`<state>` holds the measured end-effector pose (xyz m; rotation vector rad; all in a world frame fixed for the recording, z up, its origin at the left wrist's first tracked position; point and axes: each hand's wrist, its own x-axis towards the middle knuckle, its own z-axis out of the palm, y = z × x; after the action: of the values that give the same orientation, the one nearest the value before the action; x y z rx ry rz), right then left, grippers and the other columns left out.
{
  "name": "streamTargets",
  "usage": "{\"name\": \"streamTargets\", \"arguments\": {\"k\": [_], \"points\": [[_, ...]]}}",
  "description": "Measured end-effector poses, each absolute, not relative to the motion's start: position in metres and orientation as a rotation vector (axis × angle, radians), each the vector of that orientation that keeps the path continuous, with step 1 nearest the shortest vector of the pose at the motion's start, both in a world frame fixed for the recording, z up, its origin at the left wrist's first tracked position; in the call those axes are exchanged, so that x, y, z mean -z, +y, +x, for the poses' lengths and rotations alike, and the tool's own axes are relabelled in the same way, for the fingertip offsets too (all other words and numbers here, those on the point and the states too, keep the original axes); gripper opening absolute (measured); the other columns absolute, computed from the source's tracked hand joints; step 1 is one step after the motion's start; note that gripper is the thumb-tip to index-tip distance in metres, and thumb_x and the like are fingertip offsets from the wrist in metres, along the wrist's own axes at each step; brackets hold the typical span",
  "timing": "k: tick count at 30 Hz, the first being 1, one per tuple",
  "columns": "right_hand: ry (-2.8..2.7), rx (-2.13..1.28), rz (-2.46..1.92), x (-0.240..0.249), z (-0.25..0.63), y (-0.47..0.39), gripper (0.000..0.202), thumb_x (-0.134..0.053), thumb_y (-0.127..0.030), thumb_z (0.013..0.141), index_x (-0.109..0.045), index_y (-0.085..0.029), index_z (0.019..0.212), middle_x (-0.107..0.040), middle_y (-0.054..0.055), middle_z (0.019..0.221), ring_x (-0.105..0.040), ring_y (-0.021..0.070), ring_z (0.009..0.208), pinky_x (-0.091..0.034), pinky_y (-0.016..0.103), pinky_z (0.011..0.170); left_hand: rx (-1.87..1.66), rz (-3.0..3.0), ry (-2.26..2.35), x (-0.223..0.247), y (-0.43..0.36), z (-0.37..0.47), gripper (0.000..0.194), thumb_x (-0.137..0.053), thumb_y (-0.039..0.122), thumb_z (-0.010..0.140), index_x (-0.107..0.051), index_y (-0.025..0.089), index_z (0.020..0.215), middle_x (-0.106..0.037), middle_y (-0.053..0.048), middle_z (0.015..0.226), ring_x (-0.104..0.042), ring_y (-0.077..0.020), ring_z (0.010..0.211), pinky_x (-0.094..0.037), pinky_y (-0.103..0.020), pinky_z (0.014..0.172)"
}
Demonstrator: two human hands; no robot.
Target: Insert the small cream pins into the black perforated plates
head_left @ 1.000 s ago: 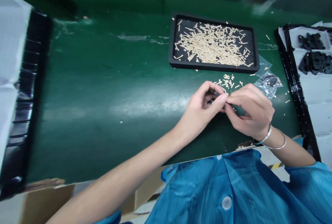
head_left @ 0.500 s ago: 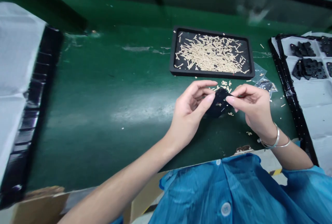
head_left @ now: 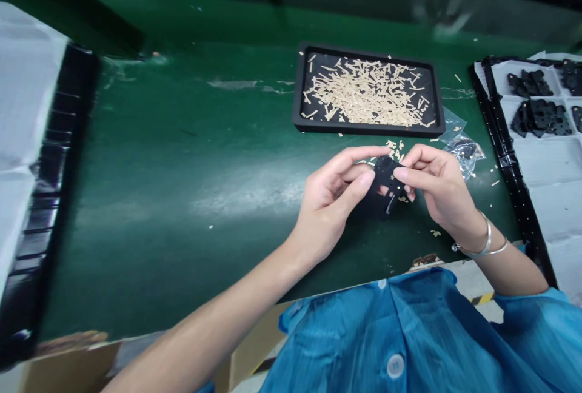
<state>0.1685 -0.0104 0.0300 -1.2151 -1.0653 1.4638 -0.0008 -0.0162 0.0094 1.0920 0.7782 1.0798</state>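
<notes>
A small black plate-like part (head_left: 385, 173) with holes is held up between my two hands, over the green table. My left hand (head_left: 334, 196) pinches its left edge between thumb and fingers. The thumb and fingers of my right hand (head_left: 431, 181) close on its right edge. Small pale scraps (head_left: 394, 149) lie on the table just behind the part. Beyond them stands a black tray (head_left: 368, 129) holding a heap of thin pale strips (head_left: 368, 93).
A clear plastic bag (head_left: 466, 150) lies right of my right hand. At the right edge, a white compartment tray (head_left: 536, 153) holds stacks of black parts (head_left: 541, 118). Another white tray (head_left: 27, 90) with a black rim is at the far left.
The black part has turned in my fingers, so its face and holes show more clearly. My left index finger has stretched further across behind its top edge.
</notes>
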Motion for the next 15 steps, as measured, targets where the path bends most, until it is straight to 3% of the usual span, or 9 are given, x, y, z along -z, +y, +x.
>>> {"name": "streamTargets", "arguments": {"k": [15], "points": [[-1.077,-1.521,-1.196,-0.0298,0.1675,-0.0096,0.028,-0.077,-0.033,0.067,-0.055,-0.017,0.063,-0.050,-0.008,0.048,-0.043,0.0040,0.040,-0.032,0.015,0.036,-0.941,0.958,0.776,-0.0132,-0.0138,0.0008,0.025,-0.070,0.031,0.082,-0.062,0.022,0.104,-0.072,0.001,0.072,-0.070,-0.0142,0.068,-0.056,-0.024,0.068]]}}
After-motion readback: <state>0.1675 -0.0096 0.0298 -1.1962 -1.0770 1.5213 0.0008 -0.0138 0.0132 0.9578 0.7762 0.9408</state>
